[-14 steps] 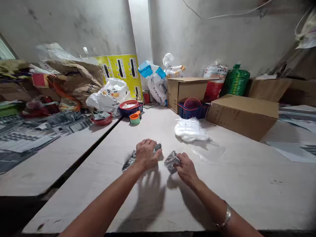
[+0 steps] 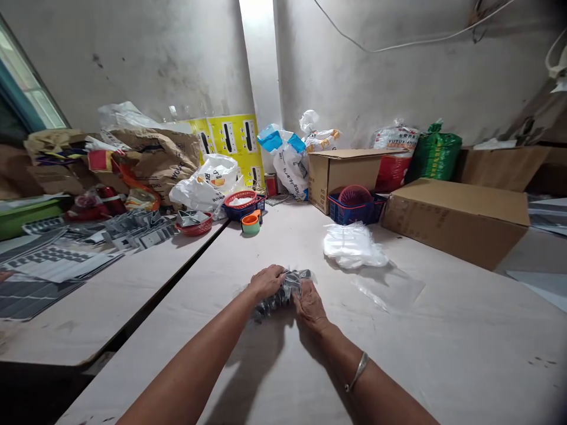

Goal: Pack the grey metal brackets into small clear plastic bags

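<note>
A dark grey bundle wrapped in clear plastic (image 2: 281, 294) lies on the pale board tabletop (image 2: 425, 366), gripped between my hands. My left hand (image 2: 266, 282) closes over its left end, and my right hand (image 2: 309, 306) presses on its right end. A silver bangle (image 2: 358, 372) circles my right wrist. Just beyond my right hand lies a flat clear plastic sheet (image 2: 390, 289), with a pile of folded white plastic (image 2: 353, 245) farther back.
Cardboard boxes (image 2: 456, 221) stand at the far right, with a blue basket (image 2: 354, 209) beside them. A red-rimmed basket (image 2: 241, 205) and tape rolls (image 2: 250, 224) sit at the back. Printed sheets (image 2: 57, 262) cover the neighbouring table, separated by a dark gap (image 2: 168, 295).
My hands have moved together. The two separate plastic-wrapped pieces now form one bundle between them. The camera view has shifted slightly, and the background sits a little lower and farther right.
</note>
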A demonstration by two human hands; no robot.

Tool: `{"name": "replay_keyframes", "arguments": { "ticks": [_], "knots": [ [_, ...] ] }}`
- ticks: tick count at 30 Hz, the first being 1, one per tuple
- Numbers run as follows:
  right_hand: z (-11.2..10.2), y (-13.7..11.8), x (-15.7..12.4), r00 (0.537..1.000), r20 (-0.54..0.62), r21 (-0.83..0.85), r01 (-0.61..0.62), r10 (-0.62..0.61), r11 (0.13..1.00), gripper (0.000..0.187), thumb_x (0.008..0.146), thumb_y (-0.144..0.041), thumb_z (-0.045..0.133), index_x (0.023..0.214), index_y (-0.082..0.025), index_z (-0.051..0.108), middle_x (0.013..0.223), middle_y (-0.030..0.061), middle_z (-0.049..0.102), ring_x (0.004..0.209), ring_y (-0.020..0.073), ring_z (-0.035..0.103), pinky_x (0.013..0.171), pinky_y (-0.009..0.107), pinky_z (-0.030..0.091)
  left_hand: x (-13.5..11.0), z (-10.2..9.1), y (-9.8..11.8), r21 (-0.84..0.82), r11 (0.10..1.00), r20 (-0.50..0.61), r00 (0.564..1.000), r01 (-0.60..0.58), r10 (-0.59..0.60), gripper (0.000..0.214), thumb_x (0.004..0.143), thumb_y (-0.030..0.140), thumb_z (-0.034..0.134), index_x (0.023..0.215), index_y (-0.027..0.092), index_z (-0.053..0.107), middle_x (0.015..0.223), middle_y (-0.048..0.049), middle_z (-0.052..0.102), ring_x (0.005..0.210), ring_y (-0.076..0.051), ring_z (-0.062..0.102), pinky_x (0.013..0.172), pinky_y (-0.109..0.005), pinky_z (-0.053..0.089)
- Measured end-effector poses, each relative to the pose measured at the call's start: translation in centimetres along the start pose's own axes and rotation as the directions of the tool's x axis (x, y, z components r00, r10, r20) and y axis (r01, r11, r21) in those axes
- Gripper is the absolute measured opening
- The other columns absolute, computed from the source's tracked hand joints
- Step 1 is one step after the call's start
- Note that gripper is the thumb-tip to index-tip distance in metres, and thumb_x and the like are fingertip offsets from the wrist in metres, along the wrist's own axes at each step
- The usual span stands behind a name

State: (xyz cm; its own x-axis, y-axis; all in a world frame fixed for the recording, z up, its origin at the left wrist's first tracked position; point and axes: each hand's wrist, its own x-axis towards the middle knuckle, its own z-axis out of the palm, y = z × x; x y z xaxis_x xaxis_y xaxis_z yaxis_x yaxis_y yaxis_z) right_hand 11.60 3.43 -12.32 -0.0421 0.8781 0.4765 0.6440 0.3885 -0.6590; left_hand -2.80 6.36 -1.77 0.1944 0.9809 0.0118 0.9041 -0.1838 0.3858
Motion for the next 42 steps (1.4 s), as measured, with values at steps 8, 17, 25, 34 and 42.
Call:
{"name": "replay_keyframes", "arguments": {
  "ticks": [8, 17, 25, 34, 42],
  "knots": [
    [-2.4, -1.0, 0.6, 0.902, 0.417, -0.045, 0.146, -0.114, 0.988, 0.060, 0.074, -0.031, 0.052, 0.128, -0.015, 0.034, 0.120, 0.0116, 0.049, 0.111, 0.0254, 0.042, 0.096, 0.042, 0.026, 0.3, 0.5, 0.1, 0.060, 0.998, 0.039, 0.999, -0.006, 0.004, 0.032, 0.083, 0.038, 0.038, 0.103, 0.024, 0.059, 0.115, -0.0043, 0.059, 0.104, -0.023, 0.054, 0.086, -0.034, 0.039],
    [-1.0, -1.1, 1.2, 0.910, 0.390, 0.010, 0.151, -0.143, 0.989, 0.076, 0.063, -0.039, 0.064, 0.129, -0.017, 0.034, 0.125, 0.0120, 0.047, 0.114, 0.0287, 0.041, 0.097, 0.044, 0.024, 0.2, 0.5, 1.1, 0.175, 0.983, 0.008, 0.998, 0.056, -0.058, 0.034, 0.077, 0.042, 0.046, 0.105, 0.024, 0.055, 0.119, -0.0062, 0.057, 0.107, -0.027, 0.052, 0.086, -0.038, 0.037],
    [-6.4, -0.1, -0.3, 0.923, 0.285, 0.059, 0.252, -0.259, 0.966, 0.058, 0.072, -0.035, 0.062, 0.123, -0.019, 0.041, 0.110, 0.0067, 0.056, 0.094, 0.0195, 0.053, 0.081, 0.030, 0.041, 0.5, 0.6, 0.2, 0.143, 0.986, 0.026, 0.996, 0.085, -0.089, 0.050, 0.080, 0.051, 0.040, 0.124, 0.028, 0.040, 0.128, -0.0076, 0.051, 0.113, -0.030, 0.049, 0.086, -0.044, 0.037],
    [-14.6, 7.2, -1.8, 0.966, -0.168, -0.638, -0.258, 0.196, 0.726, 0.023, 0.083, -0.023, 0.048, 0.103, -0.017, 0.059, 0.099, 0.0145, 0.055, 0.094, 0.0284, 0.048, 0.075, 0.041, 0.034, 0.5, 0.0, 0.6, 0.161, 0.983, 0.063, 0.992, 0.094, -0.105, 0.055, 0.084, 0.059, 0.026, 0.128, 0.030, 0.043, 0.139, -0.0073, 0.040, 0.124, -0.039, 0.033, 0.093, -0.065, 0.022],
    [-14.5, 7.4, -2.4, 0.956, -0.121, -0.577, -0.286, 0.266, 0.765, 0.019, 0.084, -0.018, 0.046, 0.076, -0.022, 0.063, 0.084, 0.0069, 0.058, 0.083, 0.0209, 0.052, 0.068, 0.033, 0.033, -4.9, 3.2, 10.6, -0.033, 0.930, -0.372, 0.868, -0.366, 0.329, 0.043, 0.082, 0.047, 0.046, 0.111, 0.017, 0.056, 0.125, -0.0134, 0.051, 0.124, -0.032, 0.035, 0.104, -0.049, 0.024]
  ]
}}
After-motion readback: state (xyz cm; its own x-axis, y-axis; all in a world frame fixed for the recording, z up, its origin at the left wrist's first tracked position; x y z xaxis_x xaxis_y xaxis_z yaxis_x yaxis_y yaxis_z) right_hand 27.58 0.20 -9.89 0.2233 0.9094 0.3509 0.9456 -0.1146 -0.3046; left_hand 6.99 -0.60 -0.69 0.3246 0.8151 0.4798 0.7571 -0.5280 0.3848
